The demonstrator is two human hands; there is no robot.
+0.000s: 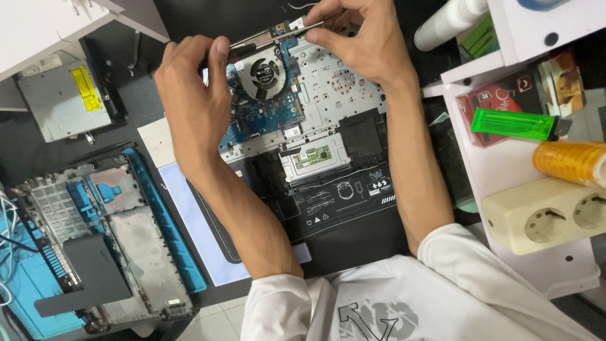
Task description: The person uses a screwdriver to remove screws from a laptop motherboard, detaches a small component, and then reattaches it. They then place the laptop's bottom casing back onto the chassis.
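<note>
left hand pinching (thumb up) | right hand pinching, forearms extended

A green lighter is lying on the white shelf beside a cream socket strip and a roll of yellow tape. A detached laptop base cover and a grey disc drive are sitting on the bench.
</note>
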